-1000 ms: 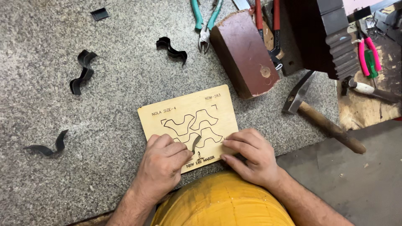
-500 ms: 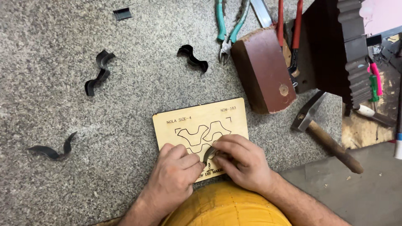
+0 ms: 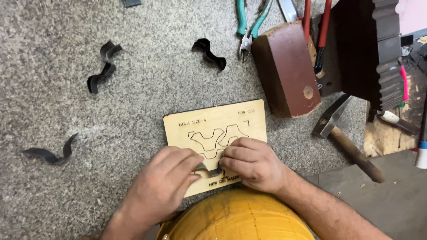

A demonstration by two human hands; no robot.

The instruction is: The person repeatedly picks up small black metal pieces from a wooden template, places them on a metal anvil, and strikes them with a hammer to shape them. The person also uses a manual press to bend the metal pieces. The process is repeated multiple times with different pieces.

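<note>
Counter (image 3: 147, 84): grey speckled stone, filling most of the view; its right edge gives way to a lower, smoother grey surface.
Dark block (image 3: 360, 49): tall stepped dark piece at upper right, cut off by the top edge; what it is cannot be made out.
Yellow round shape (image 3: 235, 220): at the bottom centre, cut off by the lower edge and hiding the near edge of the board.
Brown block (image 3: 287, 66): reddish-brown, tilted, just beyond the board's far right corner.
Wooden board (image 3: 213, 129): pale rectangular plate with wavy slots cut in it, lying flat on the counter; its near half is covered by both hands.
Left hand (image 3: 162, 186): fingers together, pinching the left end of the metal strip against the board.
Right hand (image 3: 253, 162): fingers curled and closed onto the strip's right end.
Hammer (image 3: 344, 142): lies right of the board, wooden handle running toward the lower right.
Pliers (image 3: 249, 24): teal handles, cut off at the top.
Loose bent strips (image 3: 104, 66): dark wavy pieces scattered on the counter, well apart from the board.
Metal strip (image 3: 209, 170): small dark bent strip at the board's near slots, mostly hidden between the fingertips.
</note>
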